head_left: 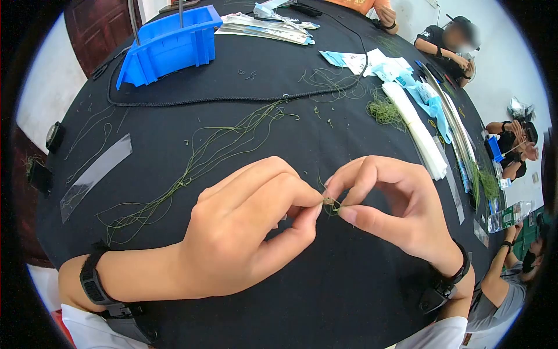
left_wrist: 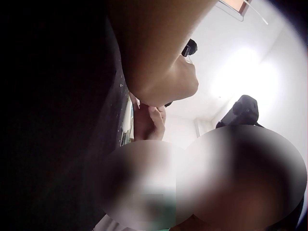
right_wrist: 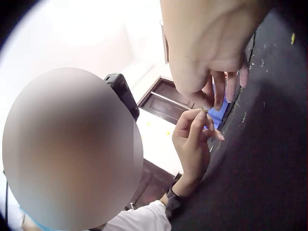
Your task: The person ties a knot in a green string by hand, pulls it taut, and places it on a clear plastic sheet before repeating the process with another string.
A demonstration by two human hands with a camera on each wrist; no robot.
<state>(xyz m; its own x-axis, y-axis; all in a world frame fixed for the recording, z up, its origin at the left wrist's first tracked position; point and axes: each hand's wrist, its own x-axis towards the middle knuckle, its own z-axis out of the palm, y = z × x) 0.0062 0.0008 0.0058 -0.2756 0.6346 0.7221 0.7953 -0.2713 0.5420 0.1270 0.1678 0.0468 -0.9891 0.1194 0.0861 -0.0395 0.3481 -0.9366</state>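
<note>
In the head view a small tangle of green thread [head_left: 331,205] sits between both hands over the black table. My left hand [head_left: 250,227] pinches it between thumb and forefinger from the left. From the right, my right hand [head_left: 395,200] pinches it with thumb and fingertips, its other fingers bent. A long loose bundle of green threads [head_left: 195,166] lies on the cloth beyond the left hand. The right wrist view shows the left hand [right_wrist: 192,139] and right hand [right_wrist: 216,48] meeting at the thread. In the left wrist view the left hand [left_wrist: 166,82] largely hides the pinch.
A blue bin [head_left: 168,49] stands at the back left, near a black cord [head_left: 232,102]. Clear plastic strips [head_left: 99,171] lie at left. White sticks [head_left: 415,131], another green thread coil [head_left: 385,110] and blue-white packets [head_left: 389,70] lie at right. Other people sit around the table.
</note>
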